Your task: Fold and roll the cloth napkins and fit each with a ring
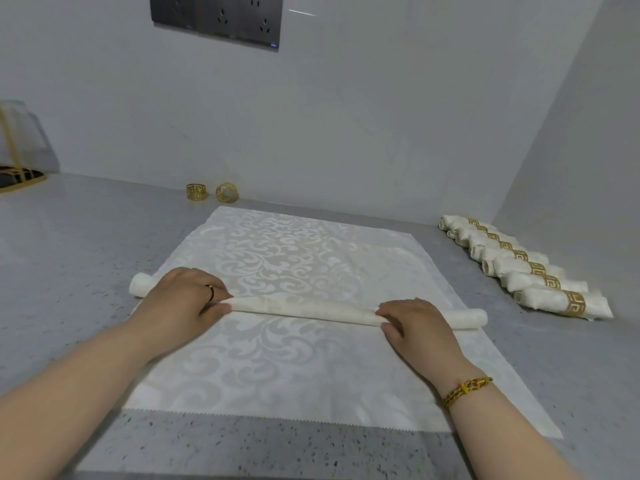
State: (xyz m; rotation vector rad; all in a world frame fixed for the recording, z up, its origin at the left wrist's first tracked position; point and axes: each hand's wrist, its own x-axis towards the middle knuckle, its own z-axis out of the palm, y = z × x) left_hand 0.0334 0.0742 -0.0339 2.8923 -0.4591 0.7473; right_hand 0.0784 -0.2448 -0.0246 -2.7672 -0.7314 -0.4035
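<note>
Skew is the risk: my left hand (183,299) and right hand (415,327) each curl their grip round the roll (304,310). Uneven pushing would taper or loosen it.

Flat napkin (294,258): cream-white, scrolling leaf damask; rolled napkin (304,310) on it, same cream. Ring (196,192) beyond its far edge: gold, Greek-key fretwork. Counter (69,254) beneath: grey, dark-speckled.
</note>
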